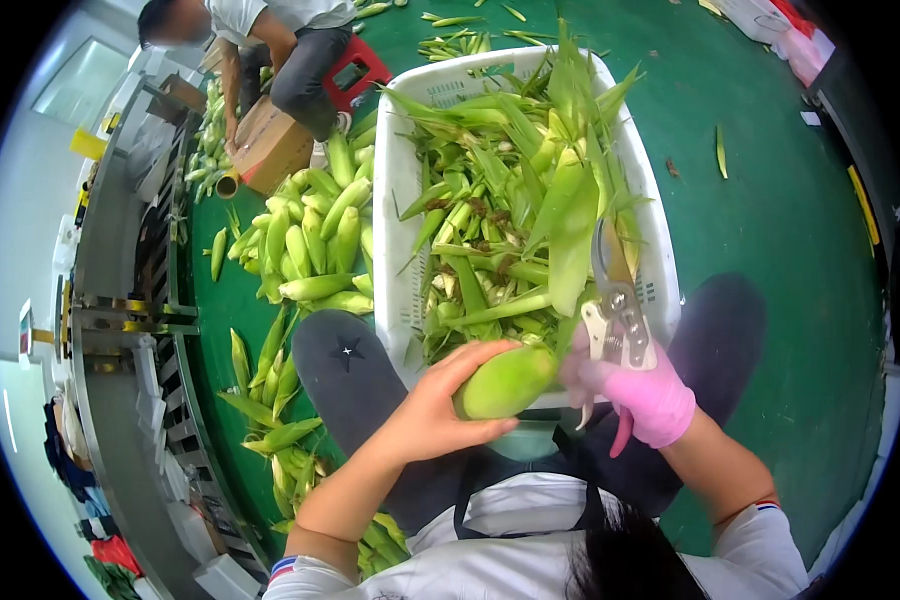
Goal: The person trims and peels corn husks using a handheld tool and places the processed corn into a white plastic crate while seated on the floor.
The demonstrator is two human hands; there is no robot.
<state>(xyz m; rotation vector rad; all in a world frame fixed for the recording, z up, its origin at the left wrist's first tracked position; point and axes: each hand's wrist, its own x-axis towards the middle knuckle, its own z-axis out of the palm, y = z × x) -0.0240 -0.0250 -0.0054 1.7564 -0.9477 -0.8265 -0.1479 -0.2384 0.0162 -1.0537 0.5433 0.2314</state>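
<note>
My bare left hand (432,412) is wrapped round a green ear of corn (511,383), just over the near edge of a white plastic crate (395,190). In a pink glove, my right hand (658,398) grips pruning shears (625,318), their blades pointing away from me over the crate's right side. The gloved fingers are blurred and sit close beside the right end of the ear; whether they also pinch its husk I cannot tell. Cut husks and leaves (490,255) fill the crate.
Trimmed ears of corn (315,235) lie heaped on the green floor (795,340) left of the crate. More unhusked ears (270,375) lie by my left leg. A co-worker (270,40) bends over a cardboard box (270,145) beside a red stool (355,75). Metal racks (135,300) stand at left.
</note>
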